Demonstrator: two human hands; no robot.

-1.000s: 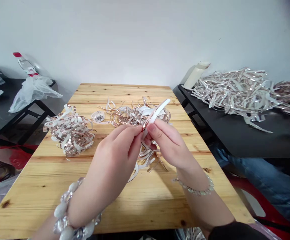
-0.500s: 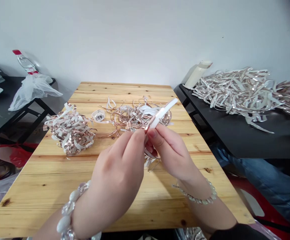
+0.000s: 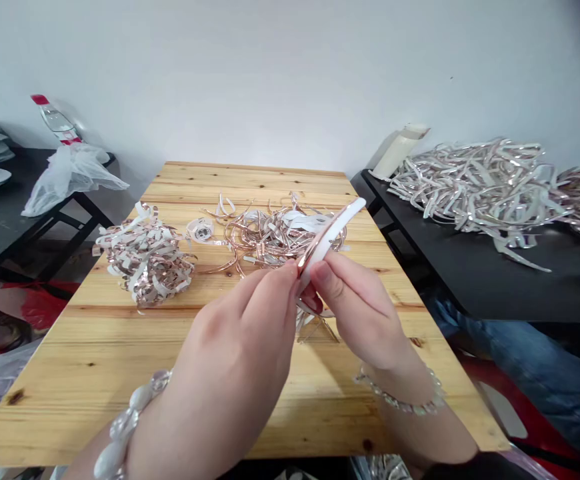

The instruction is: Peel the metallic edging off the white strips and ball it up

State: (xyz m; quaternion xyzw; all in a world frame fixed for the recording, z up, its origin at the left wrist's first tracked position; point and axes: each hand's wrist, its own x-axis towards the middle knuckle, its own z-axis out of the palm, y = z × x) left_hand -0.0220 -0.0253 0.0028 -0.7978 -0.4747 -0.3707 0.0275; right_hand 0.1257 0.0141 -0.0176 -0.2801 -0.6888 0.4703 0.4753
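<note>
A curved strip (image 3: 337,230), white on one face with a shiny rose-gold edge, rises from my fingers toward the far right. My left hand (image 3: 247,340) is closed, its thumb and fingertips pinching the strip's rose-gold edge; its palm side is hidden. Around the white part lower down, my right hand (image 3: 357,307) is closed, with the thumb lying along it. Behind my hands lies a loose heap of similar strips (image 3: 275,233). More strip ends show just below my fingers.
A crumpled pile of white and rose-gold ribbon pieces (image 3: 145,260) sits left on the wooden table (image 3: 95,387), beside a small white roll (image 3: 201,229). A black table (image 3: 495,280) at right bears a large strip heap (image 3: 480,177). A bottle (image 3: 57,120) stands at far left.
Both hands have shifted slightly to the right with the strip. The strip has turned a little, so more of its rose-gold edge shows.
</note>
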